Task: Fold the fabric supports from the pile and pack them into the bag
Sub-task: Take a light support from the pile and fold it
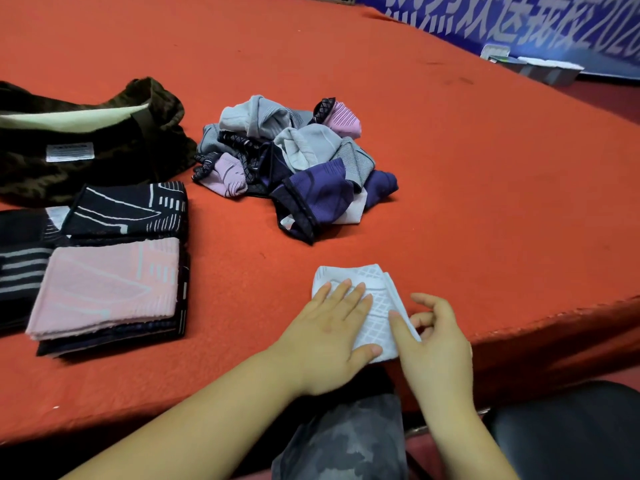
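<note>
Nearest the person, at the front edge of the red surface (450, 168), a white fabric support (375, 308) lay partly folded, its long axis running from the near edge away and slightly leftward. The left hand (329, 341) lay flat on its left half, fingers straight and spread, pressing it down without gripping. The right hand (433, 344) sat at the support's near right edge, thumb on the cloth and the other fingers loosely curled just beside it; whether it actually pinched the edge could not be told. So the piece lay directly under and between both hands, the left covering more of it, and any further fold would probably bring the right edge over towards the left. To the left, a little farther out, a stack of folded supports (107, 292) rested with a pink one on top and dark patterned ones beneath and beside it. Beyond the stack the dark bag (86, 147) lay slumped with its mouth open, well apart from the hands. Farther out at the middle, the pile (294, 161) of unfolded grey, pink and purple supports waited, so much of the folding seemed not yet done.
</note>
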`<control>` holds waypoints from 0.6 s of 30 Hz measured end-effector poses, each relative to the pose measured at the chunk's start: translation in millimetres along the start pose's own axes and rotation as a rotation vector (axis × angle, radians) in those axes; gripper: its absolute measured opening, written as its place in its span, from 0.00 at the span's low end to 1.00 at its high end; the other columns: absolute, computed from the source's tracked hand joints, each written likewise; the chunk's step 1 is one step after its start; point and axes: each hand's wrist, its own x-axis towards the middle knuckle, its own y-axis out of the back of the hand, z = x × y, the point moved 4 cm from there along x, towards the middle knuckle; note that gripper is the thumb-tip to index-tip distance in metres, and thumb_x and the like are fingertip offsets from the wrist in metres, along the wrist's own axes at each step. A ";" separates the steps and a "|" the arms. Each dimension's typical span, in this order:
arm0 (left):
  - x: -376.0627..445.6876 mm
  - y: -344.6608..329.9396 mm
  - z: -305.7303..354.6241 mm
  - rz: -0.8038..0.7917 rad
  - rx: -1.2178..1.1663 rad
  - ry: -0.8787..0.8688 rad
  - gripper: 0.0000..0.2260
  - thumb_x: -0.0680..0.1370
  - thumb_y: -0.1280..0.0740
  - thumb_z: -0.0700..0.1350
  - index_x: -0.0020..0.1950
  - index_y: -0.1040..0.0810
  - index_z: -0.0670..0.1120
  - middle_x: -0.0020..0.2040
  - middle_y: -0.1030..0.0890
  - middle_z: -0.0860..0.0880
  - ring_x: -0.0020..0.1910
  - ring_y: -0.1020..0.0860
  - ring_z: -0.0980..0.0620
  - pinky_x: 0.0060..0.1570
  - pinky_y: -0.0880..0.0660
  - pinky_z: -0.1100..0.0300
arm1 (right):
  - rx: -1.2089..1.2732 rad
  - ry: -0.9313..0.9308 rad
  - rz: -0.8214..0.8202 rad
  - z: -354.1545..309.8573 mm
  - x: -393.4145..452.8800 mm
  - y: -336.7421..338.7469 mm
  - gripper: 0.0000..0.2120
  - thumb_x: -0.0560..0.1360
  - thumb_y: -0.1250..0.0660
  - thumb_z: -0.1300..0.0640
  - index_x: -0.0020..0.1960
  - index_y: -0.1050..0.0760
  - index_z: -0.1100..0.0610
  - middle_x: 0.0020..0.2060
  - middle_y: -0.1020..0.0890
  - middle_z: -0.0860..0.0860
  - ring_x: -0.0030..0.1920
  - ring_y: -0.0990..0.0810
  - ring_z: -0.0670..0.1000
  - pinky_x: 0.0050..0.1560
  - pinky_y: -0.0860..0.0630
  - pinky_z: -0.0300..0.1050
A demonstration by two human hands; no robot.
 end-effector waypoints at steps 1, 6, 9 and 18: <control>0.1 0.8 -0.8 0.009 -0.003 0.000 0.39 0.71 0.65 0.66 0.78 0.60 0.47 0.78 0.61 0.49 0.76 0.64 0.53 0.67 0.74 0.61 | 0.006 0.002 -0.003 0.5 1.5 -0.8 0.14 0.70 0.30 0.52 0.53 0.29 0.46 0.32 0.22 0.45 0.41 0.21 0.52 0.54 0.28 0.60; -1.2 4.2 -11.0 0.088 0.014 0.010 0.43 0.67 0.67 0.66 0.78 0.57 0.45 0.78 0.61 0.47 0.74 0.68 0.51 0.64 0.77 0.62 | 0.004 0.008 0.064 6.6 -2.1 -0.8 0.10 0.65 0.38 0.51 0.47 0.29 0.45 0.29 0.25 0.48 0.37 0.23 0.50 0.51 0.27 0.59; -1.6 3.0 -12.5 0.096 0.008 0.005 0.43 0.68 0.66 0.66 0.78 0.55 0.44 0.78 0.61 0.46 0.70 0.71 0.51 0.64 0.77 0.60 | -0.042 0.023 0.071 11.8 -2.7 -2.5 0.10 0.65 0.40 0.52 0.46 0.27 0.47 0.30 0.26 0.47 0.37 0.25 0.49 0.52 0.28 0.58; -1.5 -8.1 -16.0 0.070 0.025 0.065 0.45 0.65 0.70 0.67 0.78 0.60 0.46 0.76 0.64 0.51 0.69 0.70 0.57 0.68 0.71 0.59 | -0.351 0.414 0.130 -9.7 2.0 -9.5 0.16 0.66 0.36 0.61 0.52 0.22 0.52 0.47 0.21 0.48 0.49 0.24 0.53 0.56 0.36 0.47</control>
